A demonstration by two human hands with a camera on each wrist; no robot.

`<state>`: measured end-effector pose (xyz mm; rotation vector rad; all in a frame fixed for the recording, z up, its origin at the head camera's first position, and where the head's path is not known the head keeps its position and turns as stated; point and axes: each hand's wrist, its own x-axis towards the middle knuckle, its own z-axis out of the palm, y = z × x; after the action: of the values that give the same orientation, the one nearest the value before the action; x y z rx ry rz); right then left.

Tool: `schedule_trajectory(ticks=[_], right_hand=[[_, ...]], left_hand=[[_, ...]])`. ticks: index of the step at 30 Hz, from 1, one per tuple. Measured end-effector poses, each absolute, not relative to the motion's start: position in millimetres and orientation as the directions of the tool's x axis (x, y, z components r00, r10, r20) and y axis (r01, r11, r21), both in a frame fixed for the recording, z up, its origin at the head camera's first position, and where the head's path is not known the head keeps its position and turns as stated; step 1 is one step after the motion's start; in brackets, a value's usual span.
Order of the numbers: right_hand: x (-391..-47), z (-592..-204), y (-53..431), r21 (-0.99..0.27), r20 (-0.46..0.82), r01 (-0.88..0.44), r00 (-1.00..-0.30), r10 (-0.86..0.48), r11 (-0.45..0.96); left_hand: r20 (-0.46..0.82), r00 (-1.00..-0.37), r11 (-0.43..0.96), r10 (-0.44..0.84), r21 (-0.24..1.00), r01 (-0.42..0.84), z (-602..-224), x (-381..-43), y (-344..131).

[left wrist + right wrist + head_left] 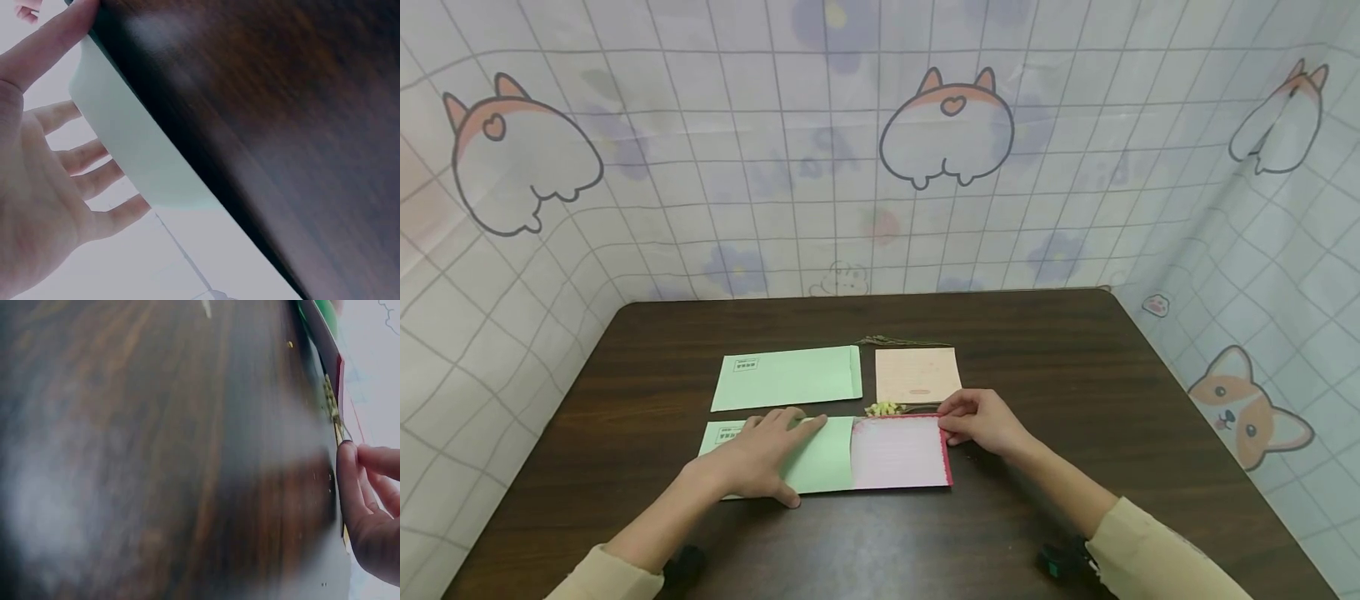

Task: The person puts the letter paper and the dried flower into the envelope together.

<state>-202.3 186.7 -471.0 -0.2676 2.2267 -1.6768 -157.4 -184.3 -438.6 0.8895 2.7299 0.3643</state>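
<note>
A sheet of pale pink letter paper (898,452) with a deep pink border sticks out of the right end of a light green envelope (823,458). Across that envelope my left hand (763,454) lies with fingers spread, its thumb at the near edge. In the left wrist view the envelope (140,144) runs between thumb and fingers. My right hand (976,419) pinches the letter paper by its upper right corner. Just behind the paper lies a dried flower sprig (886,409) with pale yellow blooms, its stem reaching toward my right fingertips.
Behind lies a second green envelope (787,379). Right of it is a peach sheet of letter paper (917,375), with another dried sprig (898,341) along its far edge. A small black object (1060,562) sits by my right sleeve. Patterned cloth (850,167) surrounds the dark table (1037,350).
</note>
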Motion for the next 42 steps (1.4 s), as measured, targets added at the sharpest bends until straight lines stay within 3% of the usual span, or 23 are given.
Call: schedule_trajectory(ticks=[17,42], right_hand=[[-202.3,-467.2,165.8,-0.96,-0.137,0.02,-0.903,-0.407,0.28],[-204.9,-466.1,144.5,-0.966,-0.193,0.079,-0.854,-0.483,0.247]], left_hand=[[-0.169,-0.773,0.777,0.612,0.313,0.547,-433.7,-157.6,-182.2],[-0.188,-0.772,0.785,0.607,0.29,0.547,-435.8,-159.1,-173.2]])
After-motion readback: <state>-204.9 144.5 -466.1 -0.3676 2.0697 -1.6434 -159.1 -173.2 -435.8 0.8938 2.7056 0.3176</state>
